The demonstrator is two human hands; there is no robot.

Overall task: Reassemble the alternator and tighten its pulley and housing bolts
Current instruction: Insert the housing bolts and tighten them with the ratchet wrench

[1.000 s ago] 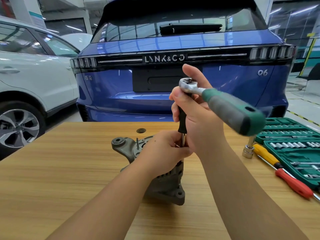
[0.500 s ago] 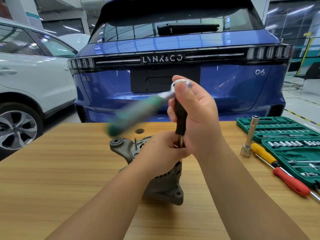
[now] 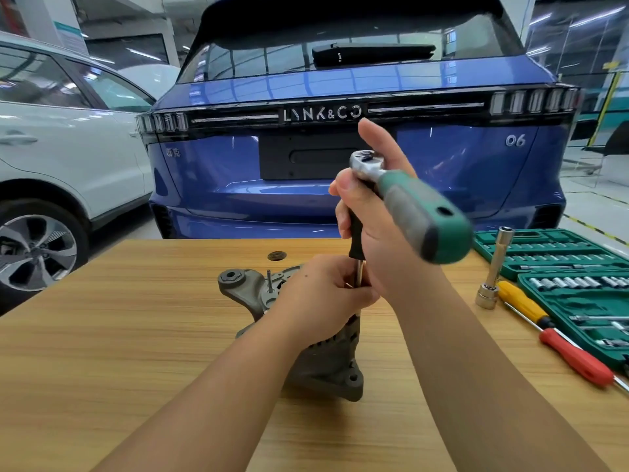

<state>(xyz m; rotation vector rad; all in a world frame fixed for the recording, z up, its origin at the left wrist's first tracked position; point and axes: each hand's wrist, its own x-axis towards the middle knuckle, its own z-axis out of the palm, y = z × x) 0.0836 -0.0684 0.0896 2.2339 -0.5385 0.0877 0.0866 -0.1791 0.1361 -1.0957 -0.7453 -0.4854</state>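
Left hand (image 3: pixel 320 294) wrapped round the alternator (image 3: pixel 323 356) mid-frame on the table (image 3: pixel 102 352); right hand (image 3: pixel 381 226) clamped on the ratchet (image 3: pixel 408 202) extension; lean it off-vertical and the socket probably slips and rounds the bolt.

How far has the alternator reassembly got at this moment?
Done: the grey cast-metal alternator stands on the wooden table, housing halves together. In hand: the right hand works the green-handled ratchet on a black-gripped extension; the left hand steadies it. Left: bolt tightness cannot be judged.
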